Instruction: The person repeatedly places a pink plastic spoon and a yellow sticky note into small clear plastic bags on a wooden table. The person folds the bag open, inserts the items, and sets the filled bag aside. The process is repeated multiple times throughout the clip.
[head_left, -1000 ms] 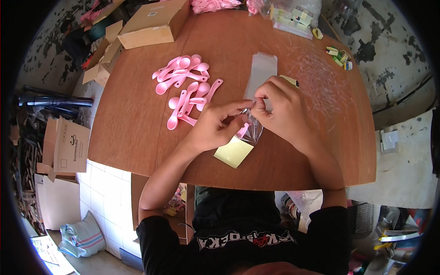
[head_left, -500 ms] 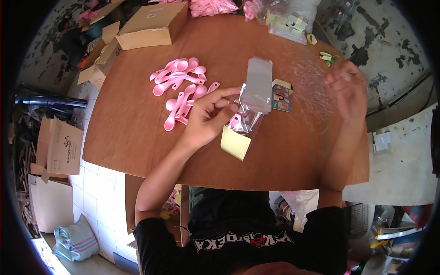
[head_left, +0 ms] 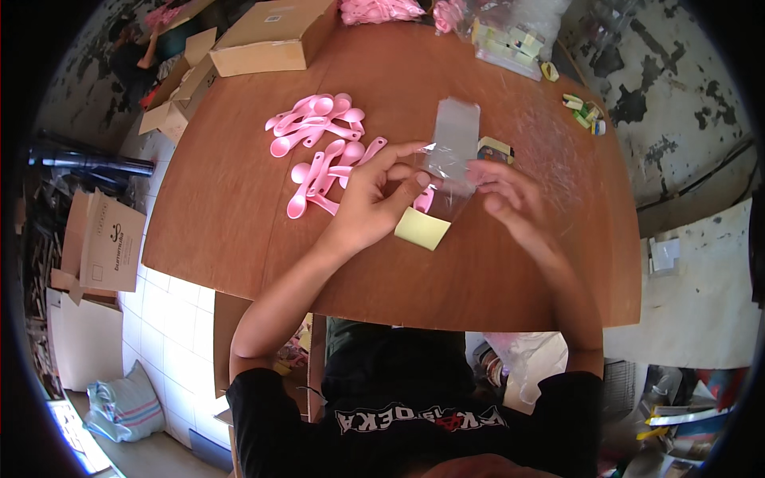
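Observation:
My left hand pinches a clear plastic bag between thumb and fingers. A pink spoon handle shows inside it, and a pale yellow card hangs at its near end. My right hand is beside the bag's right edge, fingers stretched and thumb apart; whether the fingertips touch the plastic I cannot tell. Just beyond both hands lies a stack of clear bags. Small printed cards sit to its right, partly behind my right hand. Loose pink spoons lie in a heap left of my left hand.
Thin clear plastic strips are scattered on the brown table at right. Small yellow and green pieces lie near its right edge. A cardboard box and bagged pink items stand at the far side. Another person is at far left.
My right hand has come in from the far right toward the bag. The bag in my left hand has tilted, its yellow card swinging up a little and to the right.

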Demonstrator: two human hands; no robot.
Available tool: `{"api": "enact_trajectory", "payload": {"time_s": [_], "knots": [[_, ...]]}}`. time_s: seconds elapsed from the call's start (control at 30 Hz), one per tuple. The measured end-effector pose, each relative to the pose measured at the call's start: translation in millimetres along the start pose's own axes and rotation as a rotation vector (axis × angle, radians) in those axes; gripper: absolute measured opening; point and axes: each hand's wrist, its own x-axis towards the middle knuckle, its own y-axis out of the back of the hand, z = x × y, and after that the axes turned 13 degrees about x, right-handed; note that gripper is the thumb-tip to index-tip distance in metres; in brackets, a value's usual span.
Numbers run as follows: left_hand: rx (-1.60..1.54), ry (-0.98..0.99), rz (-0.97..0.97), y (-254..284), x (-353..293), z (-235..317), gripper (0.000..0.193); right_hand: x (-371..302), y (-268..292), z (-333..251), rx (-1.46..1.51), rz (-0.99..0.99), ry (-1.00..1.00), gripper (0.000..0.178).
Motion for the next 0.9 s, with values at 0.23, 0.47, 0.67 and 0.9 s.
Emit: {"api": "enact_trajectory", "payload": {"time_s": [0.23,0.47,0.67,0.9], "knots": [[-0.066,-0.175,0.007,2.4,2.9,3.4,0.067,20.3,-36.5,-40.0,-0.182,0.037,0.43,0.009],[-0.007,-0.124,-0.015,1.3,4.7,1.2,0.045,33.8,-36.3,-41.9,-0.304,-0.061,0.472,0.006],[-0.118,-0.022,0.052,-1.6,3.5,0.8,0.019,30.2,-34.3,-23.4,0.089,-0.041,0.15,0.011],[-0.046,-0.01,0.052,4.2,8.2,-7.2,0.023,23.6,-30.1,-12.6,0.205,0.055,-0.126,0.018]]}}
